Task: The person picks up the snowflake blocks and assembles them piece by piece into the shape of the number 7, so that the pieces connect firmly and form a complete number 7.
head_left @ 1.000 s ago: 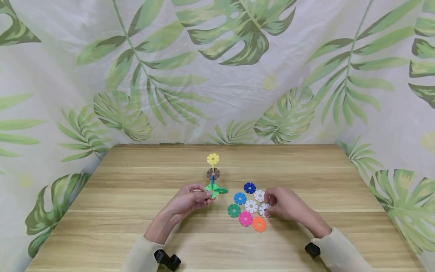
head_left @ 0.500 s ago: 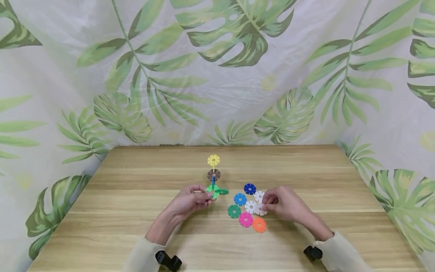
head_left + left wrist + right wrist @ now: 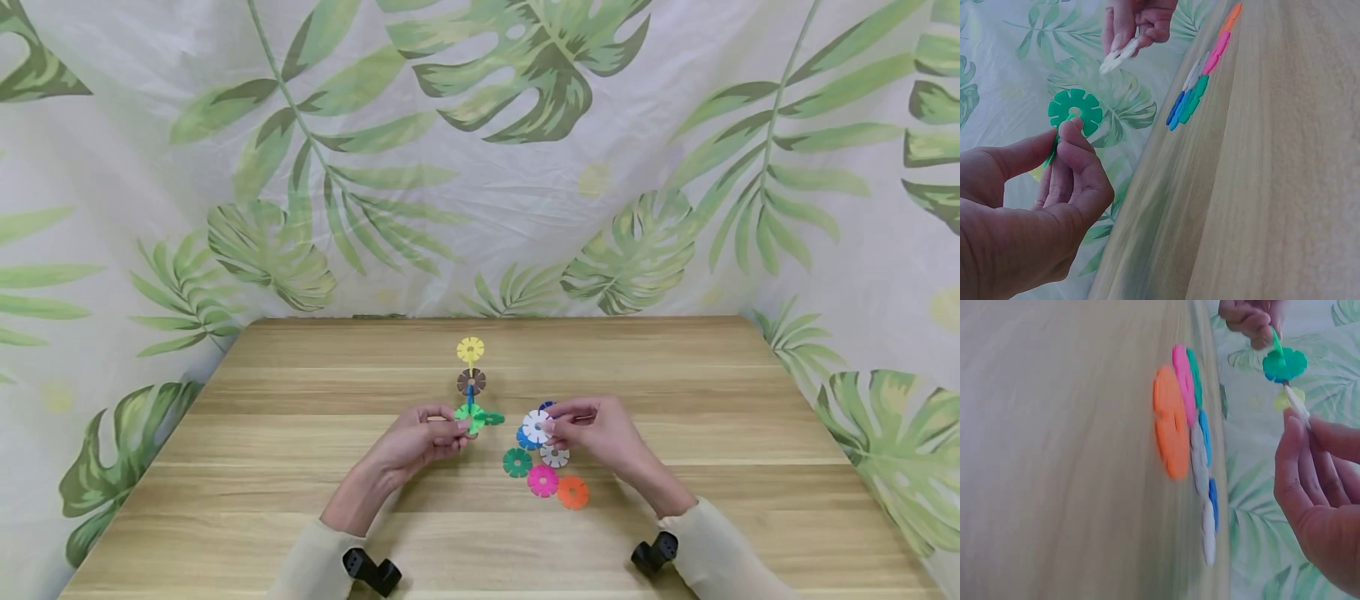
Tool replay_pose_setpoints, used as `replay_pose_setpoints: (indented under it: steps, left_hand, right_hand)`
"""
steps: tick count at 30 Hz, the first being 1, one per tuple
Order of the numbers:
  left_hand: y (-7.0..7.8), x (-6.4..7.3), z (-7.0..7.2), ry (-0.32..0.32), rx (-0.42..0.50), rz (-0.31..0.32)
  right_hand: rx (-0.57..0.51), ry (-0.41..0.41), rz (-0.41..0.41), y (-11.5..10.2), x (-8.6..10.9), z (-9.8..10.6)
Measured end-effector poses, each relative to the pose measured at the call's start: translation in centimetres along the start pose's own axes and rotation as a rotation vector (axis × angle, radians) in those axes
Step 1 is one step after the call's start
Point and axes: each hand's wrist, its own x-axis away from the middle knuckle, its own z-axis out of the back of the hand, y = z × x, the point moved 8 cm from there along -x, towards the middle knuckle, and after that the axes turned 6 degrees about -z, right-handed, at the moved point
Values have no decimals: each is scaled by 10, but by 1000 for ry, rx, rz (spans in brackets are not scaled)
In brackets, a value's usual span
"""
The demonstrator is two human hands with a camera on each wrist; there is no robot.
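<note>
From the left, the room is closed off by a pale, lightly creased cloth [image 3: 517, 183] printed with green leaves, by which the table [image 3: 247, 450] is backed along its far edge and flanked on both sides. The table is finished in light wood grain, banded crosswise by paler and darker strips. It is crossed at the near left by a cream sleeve [image 3: 311, 562], on whose cuff a black device [image 3: 369, 572] is worn. Beyond it, a light-green disc [image 3: 465, 412] is pinched by the left hand [image 3: 420, 437]; to it are joined a darker green disc [image 3: 492, 418] on the right and, away toward the far edge, blue [image 3: 471, 395], brown [image 3: 463, 382] and yellow [image 3: 462, 349] pieces. Whether this chain is touched by the wood cannot be told. Further right, loose notched discs are laid flat: green [image 3: 510, 467], light blue [image 3: 522, 437], pink [image 3: 534, 481], dark blue [image 3: 546, 406], grey-white [image 3: 562, 459] and orange [image 3: 581, 493]. Above them a white disc [image 3: 530, 430] is pinched by the right hand [image 3: 603, 433], the light-blue one being partly covered in the head view. A second black device [image 3: 655, 553] is worn at the right sleeve [image 3: 716, 550].
</note>
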Motion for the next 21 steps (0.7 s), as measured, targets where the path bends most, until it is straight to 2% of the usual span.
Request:
replay_pose_setpoints:
  steps: [6,21]
  left_hand:
    - [0,-2,-1,-1,-2,2]
    - [1,2,-2,-14,-3,-9]
  right_hand:
    - [-147,-32,-18,1,-10,-13]
    - [-207,-90,-41,-8,-14,-32]
